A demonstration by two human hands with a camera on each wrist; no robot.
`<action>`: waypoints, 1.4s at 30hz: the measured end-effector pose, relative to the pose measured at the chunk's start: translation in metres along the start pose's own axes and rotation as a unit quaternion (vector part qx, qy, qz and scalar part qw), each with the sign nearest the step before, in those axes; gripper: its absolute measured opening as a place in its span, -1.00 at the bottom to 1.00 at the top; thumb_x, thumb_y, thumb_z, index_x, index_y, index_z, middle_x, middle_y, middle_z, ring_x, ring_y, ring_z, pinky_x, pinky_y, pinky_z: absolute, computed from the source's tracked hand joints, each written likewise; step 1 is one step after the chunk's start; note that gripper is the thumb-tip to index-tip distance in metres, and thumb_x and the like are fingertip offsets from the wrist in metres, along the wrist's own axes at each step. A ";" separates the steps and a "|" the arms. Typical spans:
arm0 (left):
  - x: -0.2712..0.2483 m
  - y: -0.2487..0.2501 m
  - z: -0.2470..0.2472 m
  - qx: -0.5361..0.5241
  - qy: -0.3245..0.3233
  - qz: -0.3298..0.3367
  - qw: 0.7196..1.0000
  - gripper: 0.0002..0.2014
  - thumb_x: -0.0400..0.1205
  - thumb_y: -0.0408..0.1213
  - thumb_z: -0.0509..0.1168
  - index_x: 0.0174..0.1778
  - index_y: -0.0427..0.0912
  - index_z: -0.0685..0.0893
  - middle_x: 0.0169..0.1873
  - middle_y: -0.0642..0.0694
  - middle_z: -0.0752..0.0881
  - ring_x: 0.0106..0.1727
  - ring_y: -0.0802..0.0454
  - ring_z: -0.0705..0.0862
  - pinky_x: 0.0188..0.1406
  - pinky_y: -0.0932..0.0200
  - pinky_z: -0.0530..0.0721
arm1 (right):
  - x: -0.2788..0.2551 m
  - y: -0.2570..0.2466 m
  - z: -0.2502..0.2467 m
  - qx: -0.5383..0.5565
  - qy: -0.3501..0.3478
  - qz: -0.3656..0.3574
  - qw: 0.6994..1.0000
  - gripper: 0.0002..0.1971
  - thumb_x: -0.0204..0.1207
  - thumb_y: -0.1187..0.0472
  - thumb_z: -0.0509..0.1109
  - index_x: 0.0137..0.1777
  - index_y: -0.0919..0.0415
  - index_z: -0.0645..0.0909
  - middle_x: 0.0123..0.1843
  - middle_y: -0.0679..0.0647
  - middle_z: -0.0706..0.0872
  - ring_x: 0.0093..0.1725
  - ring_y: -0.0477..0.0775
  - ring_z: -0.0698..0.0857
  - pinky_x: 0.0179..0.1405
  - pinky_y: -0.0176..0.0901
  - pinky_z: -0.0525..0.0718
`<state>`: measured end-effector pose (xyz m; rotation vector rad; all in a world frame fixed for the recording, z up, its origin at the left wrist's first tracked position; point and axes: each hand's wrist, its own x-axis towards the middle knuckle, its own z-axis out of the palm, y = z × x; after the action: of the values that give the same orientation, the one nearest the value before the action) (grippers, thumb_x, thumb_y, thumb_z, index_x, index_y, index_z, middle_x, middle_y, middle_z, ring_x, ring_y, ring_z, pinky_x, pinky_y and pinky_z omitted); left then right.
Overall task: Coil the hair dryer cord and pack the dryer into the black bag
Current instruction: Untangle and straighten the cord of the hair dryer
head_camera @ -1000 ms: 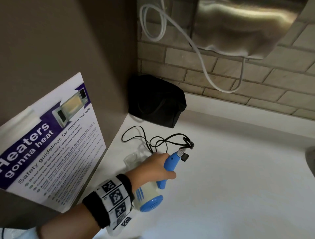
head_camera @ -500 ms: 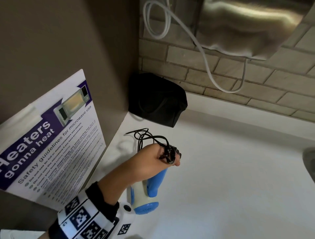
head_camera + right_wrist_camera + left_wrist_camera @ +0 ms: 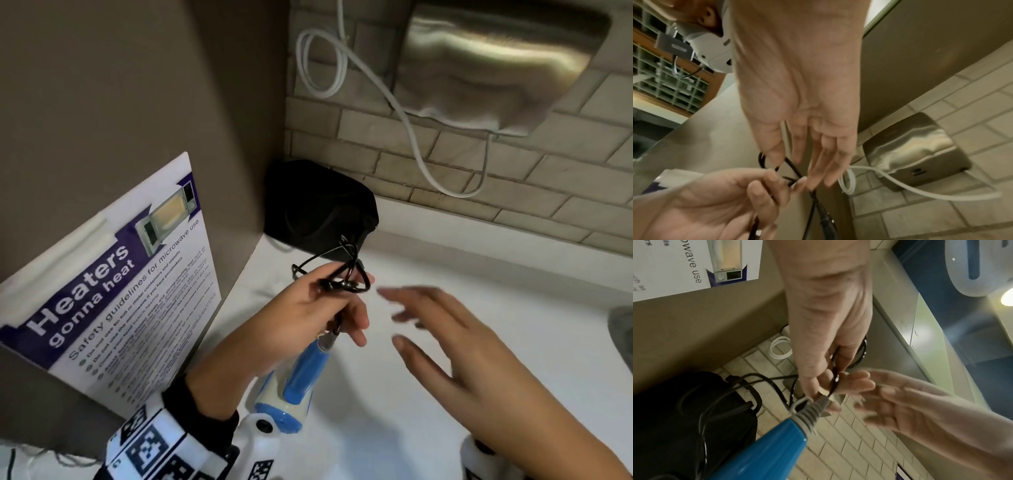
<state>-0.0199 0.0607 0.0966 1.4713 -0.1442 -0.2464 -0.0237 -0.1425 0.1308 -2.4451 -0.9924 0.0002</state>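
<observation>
white counter (image 3: pixel 445 342) fills my head view, meeting a tan brick wall (image 3: pixel 513 178) where a steel hand dryer (image 3: pixel 496 65) hangs with a white cable (image 3: pixel 414 137). a microwave safety poster (image 3: pixel 113 287) leans on my left. the black bag (image 3: pixel 318 209) sits in the back corner on the counter. my left hand (image 3: pixel 305 315) is raised above the counter, its fingers curled round the black cord (image 3: pixel 342 274) bunched in loops, and the blue and white hair dryer (image 3: pixel 291 387) hangs beneath it. my right hand (image 3: pixel 455 346), fingers spread wide and straight, holds nothing, just beside the cord.
</observation>
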 end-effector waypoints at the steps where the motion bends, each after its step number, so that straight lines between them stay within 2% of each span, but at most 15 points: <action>1: 0.000 0.002 -0.001 0.008 0.010 0.003 1.000 -0.75 0.75 -0.43 0.03 0.17 -0.22 0.61 -0.43 -0.02 0.69 -0.41 0.03 0.69 -0.25 0.29 0.65 | 0.008 -0.005 0.001 0.020 0.037 -0.016 0.999 -0.54 0.60 0.00 0.20 0.48 -0.31 0.26 0.32 -0.31 0.42 0.30 -0.32 0.52 0.23 -0.48 0.45; 3: -0.001 0.005 0.000 0.012 0.023 0.013 1.000 -0.69 0.76 -0.41 0.03 -0.01 -0.13 0.70 -0.50 0.02 0.64 -0.52 0.09 0.59 -0.35 0.27 0.62 | 0.020 -0.009 0.004 0.041 0.068 -0.057 0.995 -0.44 0.60 0.14 0.26 0.56 -0.20 0.22 0.41 -0.21 0.36 0.41 -0.19 0.46 0.34 -0.43 0.41; 5: -0.002 0.008 0.001 0.024 0.049 0.013 0.998 -0.50 0.74 -0.43 0.04 -0.37 0.07 0.72 -0.60 0.06 0.57 -0.58 0.16 0.48 -0.46 0.35 0.54 | 0.035 -0.013 0.010 0.032 0.067 -0.084 0.994 -0.43 0.62 0.17 0.28 0.58 -0.16 0.22 0.49 -0.16 0.33 0.50 -0.05 0.38 0.44 -0.18 0.40; 7: -0.003 0.007 0.000 0.032 0.075 -0.001 0.997 -0.46 0.70 -0.48 0.04 -0.57 0.00 0.59 -0.68 0.08 0.47 -0.58 0.17 0.40 -0.52 0.36 0.43 | 0.048 -0.009 0.018 0.017 0.052 -0.101 0.993 -0.52 0.66 0.11 0.22 0.55 -0.16 0.29 0.46 -0.19 0.39 0.50 -0.01 0.35 0.43 -0.02 0.42; 9: -0.002 0.005 -0.002 -0.004 0.076 -0.008 0.997 -0.50 0.69 -0.50 0.04 -0.57 -0.06 0.48 -0.68 0.08 0.36 -0.59 0.18 0.29 -0.53 0.29 0.28 | 0.059 -0.003 0.024 0.028 0.053 -0.104 0.993 -0.62 0.67 0.05 0.17 0.48 -0.15 0.41 0.29 -0.19 0.52 0.36 -0.10 0.47 0.31 -0.13 0.49; 12: -0.003 0.002 -0.004 -0.040 0.071 0.021 0.996 -0.49 0.73 -0.37 0.11 -0.54 0.03 0.65 -0.62 0.11 0.29 -0.58 0.22 0.20 -0.56 0.29 0.17 | 0.067 0.005 0.025 0.077 0.105 -0.092 0.987 -0.77 0.66 0.04 0.17 0.20 -0.03 0.60 -0.10 -0.11 0.63 -0.08 -0.13 0.63 -0.11 -0.33 0.56; 15: -0.005 0.001 -0.005 -0.068 0.071 0.051 0.994 -0.71 0.64 -0.13 0.15 -0.21 0.02 0.79 -0.58 0.08 0.23 -0.55 0.18 0.15 -0.55 0.28 0.13 | 0.066 0.011 0.027 0.121 0.153 -0.030 0.980 -0.77 0.70 0.04 0.15 -0.09 0.05 0.60 -0.34 -0.08 0.70 -0.25 -0.13 0.70 -0.28 -0.42 0.56; 18: -0.003 -0.004 -0.014 -0.114 0.097 0.057 0.987 -0.72 0.58 -0.10 0.17 -0.13 -0.07 0.78 -0.59 0.07 0.23 -0.57 0.18 0.13 -0.54 0.24 0.10 | 0.068 0.024 0.030 0.161 0.166 0.047 0.972 -0.77 0.71 0.13 0.10 -0.14 -0.04 0.52 -0.50 -0.08 0.67 -0.39 -0.06 0.70 -0.29 -0.24 0.64; 21: -0.001 -0.009 -0.019 -0.156 0.127 0.052 0.978 -0.72 0.64 -0.17 0.14 -0.17 -0.13 0.75 -0.61 0.06 0.25 -0.60 0.20 0.16 -0.57 0.29 0.15 | 0.069 0.041 0.029 0.209 0.155 0.105 0.960 -0.80 0.73 0.17 0.05 0.00 -0.07 0.48 -0.47 -0.03 0.69 -0.40 0.13 0.70 -0.15 0.19 0.69; 23: 0.000 -0.012 -0.018 -0.156 0.138 0.046 0.977 -0.69 0.70 -0.21 0.10 -0.19 -0.12 0.74 -0.62 0.04 0.26 -0.61 0.19 0.17 -0.57 0.29 0.18 | 0.068 0.049 0.030 0.211 0.137 0.117 0.961 -0.77 0.74 0.23 0.03 0.21 -0.07 0.44 -0.44 0.01 0.72 -0.36 0.18 0.71 -0.11 0.25 0.69; 28: 0.004 -0.017 -0.009 -0.098 0.162 0.048 0.981 -0.69 0.71 -0.09 0.09 -0.15 -0.06 0.72 -0.62 0.06 0.25 -0.65 0.19 0.16 -0.66 0.32 0.21 | 0.067 0.061 0.028 0.183 0.091 0.124 0.971 -0.36 0.64 0.52 0.00 0.52 -0.21 0.15 -0.04 0.04 0.65 -0.21 -0.10 0.81 -0.05 -0.29 0.68; 33: 0.007 -0.019 -0.005 -0.083 0.180 0.041 0.979 -0.69 0.72 -0.06 0.10 -0.15 0.00 0.73 -0.56 0.05 0.15 -0.59 0.16 0.07 -0.64 0.25 0.06 | 0.064 0.056 0.021 0.122 0.076 0.097 0.985 -0.53 0.64 0.32 0.23 0.49 -0.10 0.39 0.25 -0.04 0.53 0.14 -0.21 0.66 0.20 -0.32 0.61; 36: 0.009 -0.019 -0.001 -0.063 0.167 0.041 0.983 -0.70 0.72 -0.06 0.10 -0.15 -0.02 0.71 -0.54 0.01 0.13 -0.57 0.13 0.07 -0.62 0.20 0.05 | 0.060 0.039 0.013 0.094 0.124 0.014 0.988 -0.48 0.54 0.42 0.26 0.48 0.05 0.46 0.34 -0.02 0.48 0.36 -0.26 0.46 0.34 -0.51 0.37; 39: 0.011 -0.017 0.005 -0.043 0.156 0.049 0.986 -0.69 0.73 -0.08 0.10 -0.19 -0.03 0.69 -0.53 -0.02 0.13 -0.56 0.11 0.07 -0.63 0.22 0.06 | 0.061 0.013 0.010 0.126 0.115 -0.068 0.983 -0.50 0.52 0.43 0.19 0.46 0.15 0.49 0.36 0.00 0.53 0.38 -0.30 0.45 0.28 -0.61 0.33; 42: 0.014 -0.017 0.011 -0.073 0.169 0.053 0.981 -0.64 0.74 -0.17 0.09 -0.33 0.05 0.66 -0.61 0.10 0.24 -0.63 0.21 0.16 -0.70 0.34 0.12 | 0.067 -0.002 0.027 0.134 0.059 -0.070 0.987 -0.59 0.67 0.21 0.12 0.51 0.09 0.44 0.28 -0.02 0.58 0.27 -0.21 0.54 0.22 -0.53 0.43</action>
<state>-0.0103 0.0453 0.0797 1.3349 0.0698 0.0803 0.0195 -0.0851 0.1204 -2.1037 -1.0370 -0.0556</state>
